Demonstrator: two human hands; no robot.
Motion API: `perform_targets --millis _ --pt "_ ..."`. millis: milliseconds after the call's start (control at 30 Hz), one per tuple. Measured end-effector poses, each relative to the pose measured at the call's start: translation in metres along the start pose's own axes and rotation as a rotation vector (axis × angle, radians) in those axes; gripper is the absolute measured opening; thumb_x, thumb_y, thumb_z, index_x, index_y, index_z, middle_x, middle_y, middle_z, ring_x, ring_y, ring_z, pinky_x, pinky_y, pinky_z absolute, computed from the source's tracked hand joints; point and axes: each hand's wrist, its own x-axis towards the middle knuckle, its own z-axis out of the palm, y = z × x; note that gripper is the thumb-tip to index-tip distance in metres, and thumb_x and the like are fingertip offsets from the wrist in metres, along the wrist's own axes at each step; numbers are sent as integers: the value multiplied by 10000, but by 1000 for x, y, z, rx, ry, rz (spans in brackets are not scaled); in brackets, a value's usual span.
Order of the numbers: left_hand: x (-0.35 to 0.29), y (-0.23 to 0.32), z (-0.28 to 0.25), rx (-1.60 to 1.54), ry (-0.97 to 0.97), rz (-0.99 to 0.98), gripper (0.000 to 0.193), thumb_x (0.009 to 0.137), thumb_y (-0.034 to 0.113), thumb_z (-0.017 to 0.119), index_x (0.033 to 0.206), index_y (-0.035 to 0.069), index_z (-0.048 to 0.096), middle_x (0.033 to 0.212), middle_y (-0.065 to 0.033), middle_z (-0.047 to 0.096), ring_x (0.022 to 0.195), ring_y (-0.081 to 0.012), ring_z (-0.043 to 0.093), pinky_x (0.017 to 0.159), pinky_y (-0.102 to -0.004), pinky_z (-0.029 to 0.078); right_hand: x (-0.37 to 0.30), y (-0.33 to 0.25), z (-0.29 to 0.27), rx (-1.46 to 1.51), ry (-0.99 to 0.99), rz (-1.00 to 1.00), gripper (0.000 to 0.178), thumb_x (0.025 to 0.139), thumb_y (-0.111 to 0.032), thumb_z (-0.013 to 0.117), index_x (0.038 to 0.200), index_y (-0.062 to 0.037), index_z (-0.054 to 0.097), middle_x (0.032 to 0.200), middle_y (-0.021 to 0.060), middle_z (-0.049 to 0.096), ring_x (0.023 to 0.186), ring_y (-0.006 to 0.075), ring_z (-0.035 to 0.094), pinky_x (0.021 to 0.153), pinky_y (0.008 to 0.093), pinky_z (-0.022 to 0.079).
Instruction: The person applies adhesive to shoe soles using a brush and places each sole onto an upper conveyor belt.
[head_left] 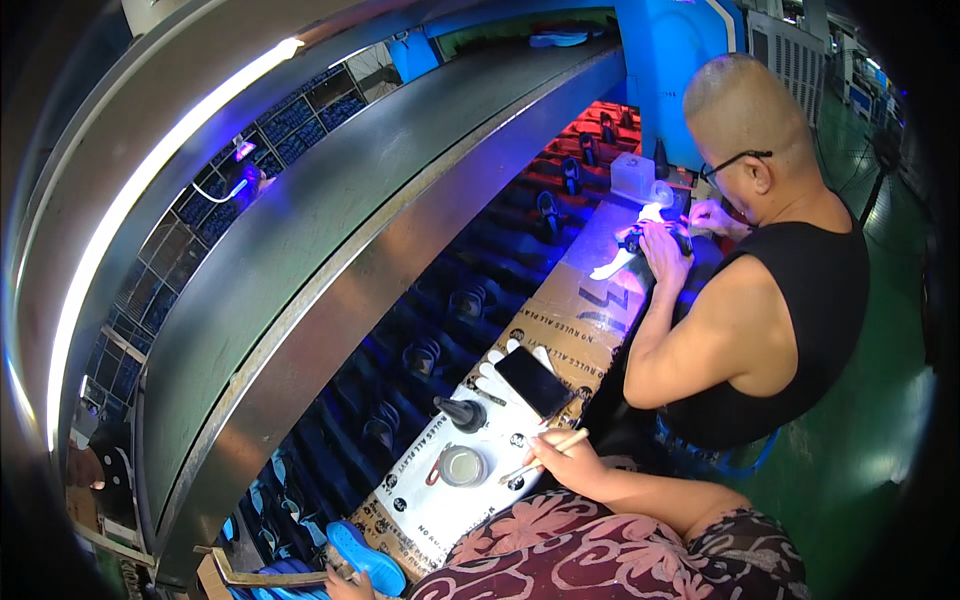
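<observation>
My right hand (566,464) is closed around a thin pale-handled brush (545,456), its tip pointing down to the left over a white printed sheet (420,495). Left of the brush tip stands a small round pot (461,466) with a red handle or loop, holding a greyish liquid. Behind the pot is a dark bottle with a pointed nozzle (460,413). At the lower edge my left hand (348,584), partly cut off, grips the side of a bright blue shoe sole (366,560). The sole lies tilted at the near end of the cardboard-covered bench.
A black phone (534,382) rests on white gloves (495,375). A co-worker (770,300) bends over a brightly lit shoe part (625,255) at right. Shoes ride on a dark rack or conveyor (425,350) beyond the bench, under a long metal belt frame (400,225).
</observation>
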Motion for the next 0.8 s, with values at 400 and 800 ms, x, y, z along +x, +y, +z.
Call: perform_targets --millis 400,800 --pt "-27 -81 88 -487 -118 -320 759 613 338 824 1144 -91 494 956 -253 656 893 -350 658 771 -403 521 -16 12 54 50 -32 85 309 961 -184 502 759 0 645 674 35 614 597 95 533 576 238 435" --pt "4 10 8 -2217 -720 -849 146 840 156 596 877 91 471 742 -33 517 559 -118 453 467 -238 361 -10 8 45 -119 39 91 394 966 -296 486 706 -21 595 664 36 534 606 101 460 636 237 377"
